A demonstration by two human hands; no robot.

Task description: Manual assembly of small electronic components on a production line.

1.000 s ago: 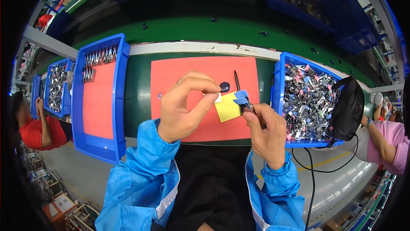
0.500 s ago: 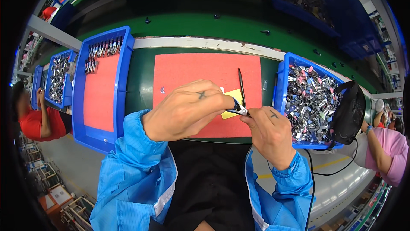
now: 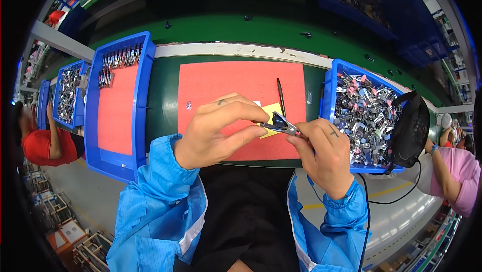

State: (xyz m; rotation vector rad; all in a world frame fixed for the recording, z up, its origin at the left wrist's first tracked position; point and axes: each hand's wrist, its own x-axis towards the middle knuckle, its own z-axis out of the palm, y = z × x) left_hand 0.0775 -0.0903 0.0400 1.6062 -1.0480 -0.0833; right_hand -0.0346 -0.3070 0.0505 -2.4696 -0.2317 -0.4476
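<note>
Over the pink mat (image 3: 221,78), my two hands hold a small silver and dark-blue metal clip (image 3: 284,125) between them. Thumb and forefinger of my left hand (image 3: 218,129) are pinched at its dark left end. The silver right end is gripped by the thumb and fingers of my right hand (image 3: 326,154), which partly cover it. Beneath the clip lies a yellow paper note (image 3: 271,108), partly hidden by it and by my left fingers. A black pen (image 3: 280,96) rests beside the note on the mat.
To the right, a blue bin (image 3: 329,88) is heaped with loose clips (image 3: 364,121), a black mesh pouch (image 3: 411,131) at its edge. At left, a long blue tray (image 3: 140,121) holds rows of clips (image 3: 120,56) on pink lining. People sit farther off on both sides.
The clip has turned, so more of its dark body shows. My left fingers have shifted off its middle to the left end, and my right hand has rotated slightly.
</note>
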